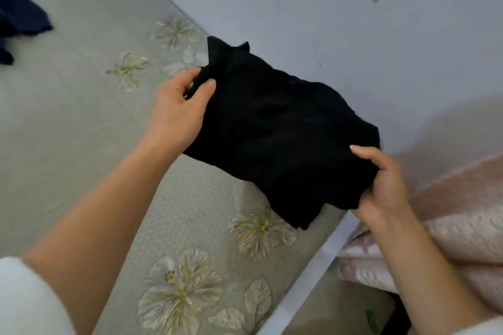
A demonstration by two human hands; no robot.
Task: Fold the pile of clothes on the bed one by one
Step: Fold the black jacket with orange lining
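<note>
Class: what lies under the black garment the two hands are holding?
Below the black garment, gripped by the left hand and right hand, shows the floral bed cover. Whatever lies directly beneath the cloth is covered.

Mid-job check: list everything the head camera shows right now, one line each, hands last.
black garment: one, black, partly folded, held over the bed's right edge
navy clothes: one heap, dark blue, top left on the bed
bed cover: one, grey-green with pale flowers, left and centre
quilt: one, pink, lower right beside the bed
wall: one, pale grey, top right
left hand: one, grips the garment's left corner
right hand: one, grips the garment's right edge
</note>
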